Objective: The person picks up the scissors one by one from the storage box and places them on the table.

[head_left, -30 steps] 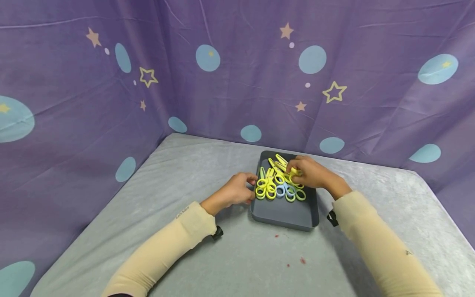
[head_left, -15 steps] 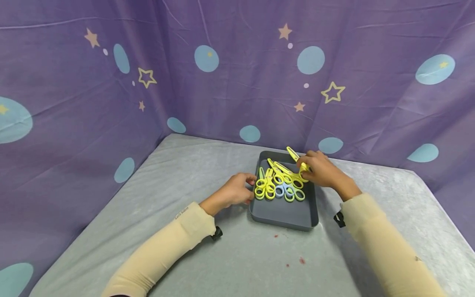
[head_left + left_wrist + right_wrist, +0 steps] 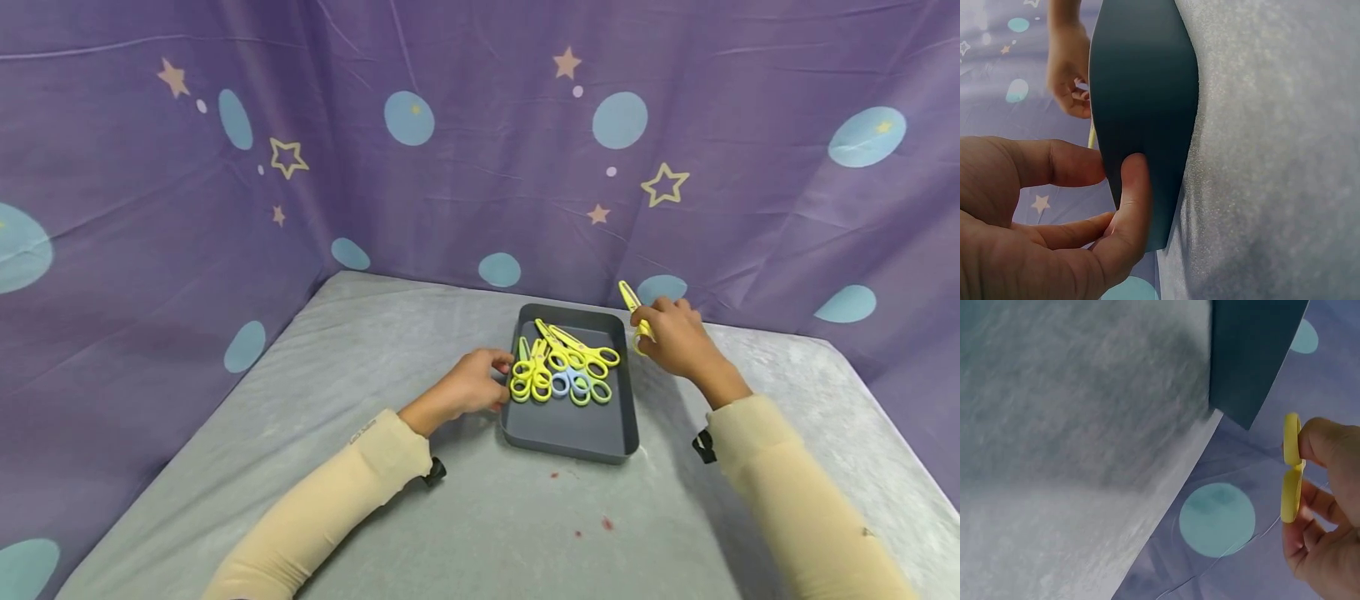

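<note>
My right hand [image 3: 678, 340] pinches a pair of yellow scissors [image 3: 630, 298] by the handles, raised beyond the right edge of a dark grey tray [image 3: 566, 432]. Its blades point up and away. In the right wrist view, the scissors' yellow finger loops [image 3: 1291, 497] sit between thumb and fingers. My left hand [image 3: 474, 383] grips the tray's left wall [image 3: 1147, 81], with one digit flat on the outer face and others at the rim. Inside the tray lie several yellow scissors [image 3: 573, 343], overlapping light blue scissors [image 3: 576, 373] and green-handled ones [image 3: 602, 401].
The tray stands on a grey cloth-covered table [image 3: 420, 517] near its back edge. A purple curtain [image 3: 480, 167] with stars and blue spots hangs behind and at the left. Small red marks [image 3: 607, 523] show on the cloth in front of the tray.
My right hand has lifted the yellow scissors out of the pile and carried them right, past the tray's edge. The left hand has stayed at the tray's left wall.
</note>
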A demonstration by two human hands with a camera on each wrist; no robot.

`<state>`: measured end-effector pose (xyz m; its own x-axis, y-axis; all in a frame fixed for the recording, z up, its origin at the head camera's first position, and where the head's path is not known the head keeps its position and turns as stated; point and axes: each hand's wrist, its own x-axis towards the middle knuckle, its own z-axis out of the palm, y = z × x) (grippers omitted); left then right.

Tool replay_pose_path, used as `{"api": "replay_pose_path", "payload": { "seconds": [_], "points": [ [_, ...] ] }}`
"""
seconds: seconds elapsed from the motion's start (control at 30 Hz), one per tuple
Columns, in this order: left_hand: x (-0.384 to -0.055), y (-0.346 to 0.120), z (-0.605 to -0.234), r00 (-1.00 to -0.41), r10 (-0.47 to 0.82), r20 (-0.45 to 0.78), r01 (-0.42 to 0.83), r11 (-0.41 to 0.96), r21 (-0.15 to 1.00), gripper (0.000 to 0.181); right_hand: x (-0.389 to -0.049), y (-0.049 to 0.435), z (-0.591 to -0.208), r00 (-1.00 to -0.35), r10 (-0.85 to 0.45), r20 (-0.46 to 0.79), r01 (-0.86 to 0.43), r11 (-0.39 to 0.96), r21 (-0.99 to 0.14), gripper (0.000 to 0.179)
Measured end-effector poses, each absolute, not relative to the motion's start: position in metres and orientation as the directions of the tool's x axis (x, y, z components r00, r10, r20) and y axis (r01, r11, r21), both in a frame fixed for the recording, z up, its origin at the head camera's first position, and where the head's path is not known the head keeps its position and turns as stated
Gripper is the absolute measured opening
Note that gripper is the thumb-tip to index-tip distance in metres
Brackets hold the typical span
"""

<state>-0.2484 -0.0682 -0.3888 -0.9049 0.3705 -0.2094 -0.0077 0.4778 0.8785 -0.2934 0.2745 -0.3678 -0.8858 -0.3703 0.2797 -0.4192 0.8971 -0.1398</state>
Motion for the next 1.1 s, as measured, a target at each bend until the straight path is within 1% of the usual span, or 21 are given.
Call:
{"api": "replay_pose_path", "payload": {
  "seconds": [0.13,0.27,0.6,0.73,0.97,1.1],
  "points": [
    [-0.248,-0.069,-0.388,-0.907,0.368,-0.206,-0.007,0.475,0.880,0.070,-0.293,0.282,-0.369,-0.908,-0.311,0.281,-0.363,0.918,-0.159,0.028],
    [-0.249,-0.070,-0.389,-0.908,0.367,-0.204,-0.006,0.475,0.880,0.069,-0.295,0.287,-0.371,-0.923,-0.279,0.265,-0.333,0.925,-0.183,0.028],
    [-0.249,-0.070,-0.390,-0.905,0.375,-0.201,0.000,0.473,0.881,0.068,-0.300,0.305,-0.385,-0.960,-0.211,0.181,-0.254,0.932,-0.259,0.031],
    [-0.249,-0.070,-0.390,-0.904,0.375,-0.206,0.000,0.482,0.876,0.068,-0.302,0.307,-0.389,-0.961,-0.222,0.162,-0.260,0.927,-0.270,0.029],
    [-0.249,-0.069,-0.391,-0.903,0.377,-0.205,-0.001,0.476,0.880,0.068,-0.308,0.307,-0.396,-0.945,-0.286,0.161,-0.322,0.903,-0.284,0.028],
    [-0.250,-0.069,-0.391,-0.902,0.381,-0.201,0.004,0.473,0.881,0.069,-0.311,0.306,-0.398,-0.946,-0.290,0.143,-0.321,0.895,-0.309,0.026]
  ]
}}
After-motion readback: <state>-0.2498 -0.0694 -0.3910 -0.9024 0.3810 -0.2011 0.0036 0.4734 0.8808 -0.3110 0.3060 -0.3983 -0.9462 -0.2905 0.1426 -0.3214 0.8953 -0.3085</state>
